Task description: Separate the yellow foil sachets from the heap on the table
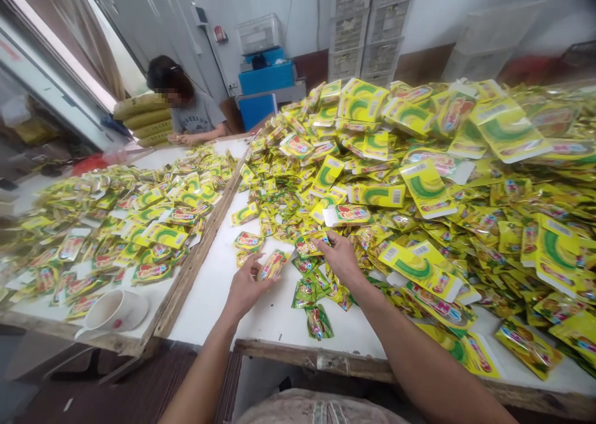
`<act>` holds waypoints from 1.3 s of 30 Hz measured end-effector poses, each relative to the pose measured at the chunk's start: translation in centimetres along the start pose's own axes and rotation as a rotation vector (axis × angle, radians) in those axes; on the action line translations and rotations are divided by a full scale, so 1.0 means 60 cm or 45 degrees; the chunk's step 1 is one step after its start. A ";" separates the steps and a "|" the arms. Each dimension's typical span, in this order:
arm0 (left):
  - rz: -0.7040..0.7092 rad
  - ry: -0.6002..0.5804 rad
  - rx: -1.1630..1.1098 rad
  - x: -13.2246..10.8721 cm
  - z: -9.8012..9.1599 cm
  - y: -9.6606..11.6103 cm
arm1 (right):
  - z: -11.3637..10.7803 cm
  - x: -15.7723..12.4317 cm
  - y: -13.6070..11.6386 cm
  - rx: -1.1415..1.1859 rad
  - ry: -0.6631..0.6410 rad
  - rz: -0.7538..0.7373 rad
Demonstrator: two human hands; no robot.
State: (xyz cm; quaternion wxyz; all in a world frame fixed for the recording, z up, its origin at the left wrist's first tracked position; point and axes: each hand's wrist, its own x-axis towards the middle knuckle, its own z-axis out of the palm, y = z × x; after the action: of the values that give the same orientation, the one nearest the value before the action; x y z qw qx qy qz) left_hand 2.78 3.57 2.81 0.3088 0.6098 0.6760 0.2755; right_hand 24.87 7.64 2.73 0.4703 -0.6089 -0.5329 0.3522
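My left hand (244,287) pinches a small yellow packet (274,265) just above the white table (261,315). My right hand (339,256) reaches into the edge of the big heap of yellow-green packets (419,182), its fingers closed on another small packet (311,243). Several loose small packets (313,295) lie between and below my hands, one (319,323) close to the front edge. Larger flat yellow cards with a green arc (426,188) lie on top of the heap.
A second table (153,293) on the left carries more packets and a white cup (112,312) at its near corner. A seated person (190,110) works at the far end. Blue boxes (265,79) and stacked white crates (367,27) stand by the back wall.
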 end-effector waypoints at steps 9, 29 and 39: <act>-0.029 -0.136 0.028 -0.010 0.034 0.008 | 0.006 -0.003 -0.002 -0.072 0.057 -0.055; -0.223 -0.240 -1.044 -0.026 0.037 0.016 | -0.016 0.005 0.004 -0.065 -0.644 -0.062; -0.176 -0.299 -1.014 -0.027 0.036 0.026 | -0.020 0.003 -0.006 -0.021 -0.632 -0.137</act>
State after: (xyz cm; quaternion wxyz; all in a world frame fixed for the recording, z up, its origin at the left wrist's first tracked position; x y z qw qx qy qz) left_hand 5.49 2.14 2.69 0.6130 0.4231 0.5162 0.4227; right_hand 25.91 7.57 3.46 0.3382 -0.4785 -0.6665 0.4609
